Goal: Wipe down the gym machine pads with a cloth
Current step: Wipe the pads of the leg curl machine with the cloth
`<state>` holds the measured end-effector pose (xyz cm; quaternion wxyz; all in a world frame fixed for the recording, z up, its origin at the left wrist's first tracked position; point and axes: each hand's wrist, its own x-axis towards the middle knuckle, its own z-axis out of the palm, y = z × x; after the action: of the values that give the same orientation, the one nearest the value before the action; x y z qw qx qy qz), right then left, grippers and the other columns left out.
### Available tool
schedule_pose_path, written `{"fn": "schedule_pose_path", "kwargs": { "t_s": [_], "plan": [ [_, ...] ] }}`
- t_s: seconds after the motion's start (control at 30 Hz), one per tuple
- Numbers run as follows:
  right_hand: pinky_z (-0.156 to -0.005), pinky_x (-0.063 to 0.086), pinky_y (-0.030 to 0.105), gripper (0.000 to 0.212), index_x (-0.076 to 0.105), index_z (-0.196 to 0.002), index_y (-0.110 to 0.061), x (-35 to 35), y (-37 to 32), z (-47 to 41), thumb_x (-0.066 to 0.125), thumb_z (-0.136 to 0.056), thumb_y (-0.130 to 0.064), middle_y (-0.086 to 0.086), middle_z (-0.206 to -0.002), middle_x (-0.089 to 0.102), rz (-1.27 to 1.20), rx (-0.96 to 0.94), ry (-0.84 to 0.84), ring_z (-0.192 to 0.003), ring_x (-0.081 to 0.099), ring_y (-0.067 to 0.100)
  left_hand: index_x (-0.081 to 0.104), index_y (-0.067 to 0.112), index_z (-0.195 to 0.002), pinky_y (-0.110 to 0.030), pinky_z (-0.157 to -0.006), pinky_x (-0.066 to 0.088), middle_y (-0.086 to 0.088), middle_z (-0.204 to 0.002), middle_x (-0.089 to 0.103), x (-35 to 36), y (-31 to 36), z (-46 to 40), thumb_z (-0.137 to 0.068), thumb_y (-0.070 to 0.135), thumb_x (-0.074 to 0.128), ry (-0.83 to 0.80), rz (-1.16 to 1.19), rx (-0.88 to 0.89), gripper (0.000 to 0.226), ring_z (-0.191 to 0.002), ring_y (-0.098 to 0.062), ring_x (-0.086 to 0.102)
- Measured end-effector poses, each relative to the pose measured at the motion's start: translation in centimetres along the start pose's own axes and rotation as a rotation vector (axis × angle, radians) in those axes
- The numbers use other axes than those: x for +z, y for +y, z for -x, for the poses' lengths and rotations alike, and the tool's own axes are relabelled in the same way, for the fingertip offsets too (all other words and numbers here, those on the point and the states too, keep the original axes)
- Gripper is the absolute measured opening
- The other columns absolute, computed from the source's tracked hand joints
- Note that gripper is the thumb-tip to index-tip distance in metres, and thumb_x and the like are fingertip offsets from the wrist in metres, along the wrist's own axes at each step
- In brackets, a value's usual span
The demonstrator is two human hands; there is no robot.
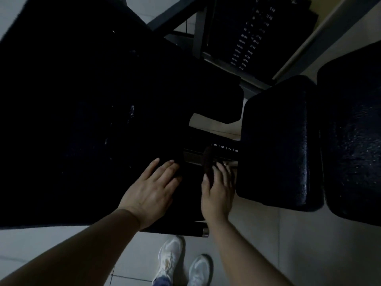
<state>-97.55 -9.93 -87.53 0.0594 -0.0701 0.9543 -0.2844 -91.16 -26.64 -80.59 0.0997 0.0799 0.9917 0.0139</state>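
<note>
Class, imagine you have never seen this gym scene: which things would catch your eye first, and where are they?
The two hands stand out at the centre against the dark machine: the left hand lies flat on the big black pad, while the right hand holds a dark cloth by the numbered rail. Next come the white shoes on the pale floor at the bottom, and the shiny pads at the right.

Numbers 5 6 7 8 on adjustment rail (224,148), blurred kg figures on weight stack (253,36)
</note>
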Motion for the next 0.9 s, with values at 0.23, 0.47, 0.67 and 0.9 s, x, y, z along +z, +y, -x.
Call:
{"fn": "schedule_pose_path", "kwargs": {
  "t_s": [0.23, 0.47, 0.67, 0.9],
  "plan": [
    [-0.112, 0.011, 0.050, 0.050, 0.038, -0.137, -0.032, 0.5, -1.6, 4.9, 0.036, -0.088, -0.043, -0.006, -0.154, 0.030, 0.100, -0.167, -0.072, -0.144, 0.018, 0.026, 0.063, 0.008, -0.119, -0.051, -0.108, 0.024, -0.018, -0.130, 0.056, 0.1, 0.0, 0.1, -0.087, 0.031, 0.037, -0.003, -0.002, 0.004, 0.047, -0.126, -0.033, 0.050],
    [-0.086, 0.045, 0.040, 0.046, 0.061, -0.104, -0.014, -0.2, -2.0, -6.4, 0.031, -0.097, -0.048, 0.007, -0.109, 0.059, 0.025, 0.191, -0.272, -0.099, 0.057, 0.030, 0.065, 0.012, -0.118, -0.048, -0.111, 0.021, -0.016, -0.130, 0.057, -0.2, 0.2, -0.2, -0.085, 0.031, 0.037, -0.009, 0.001, -0.026, 0.048, -0.125, -0.032, 0.050],
    [-0.100, 0.041, 0.040, 0.055, 0.051, -0.133, -0.015, 0.6, 1.0, 1.8, 0.029, -0.091, -0.044, 0.000, -0.150, 0.034, -0.083, 0.087, 0.079, -0.130, 0.041, 0.025, 0.066, 0.013, -0.116, -0.048, -0.111, 0.021, -0.016, -0.130, 0.058, -0.1, 0.2, -0.2, -0.085, 0.032, 0.035, -0.016, -0.003, -0.023, 0.047, -0.125, -0.032, 0.051],
    [-0.113, 0.013, 0.040, 0.051, 0.033, -0.143, -0.022, 2.3, -1.7, 10.1, 0.019, -0.100, -0.046, -0.004, -0.159, 0.013, -0.043, 0.057, 0.041, -0.145, 0.008, 0.028, 0.067, 0.010, -0.115, -0.046, -0.112, 0.017, -0.018, -0.129, 0.058, 0.0, 0.1, -0.1, -0.087, 0.031, 0.035, -0.023, 0.009, -0.018, 0.048, -0.126, -0.033, 0.050]
  ]
}}
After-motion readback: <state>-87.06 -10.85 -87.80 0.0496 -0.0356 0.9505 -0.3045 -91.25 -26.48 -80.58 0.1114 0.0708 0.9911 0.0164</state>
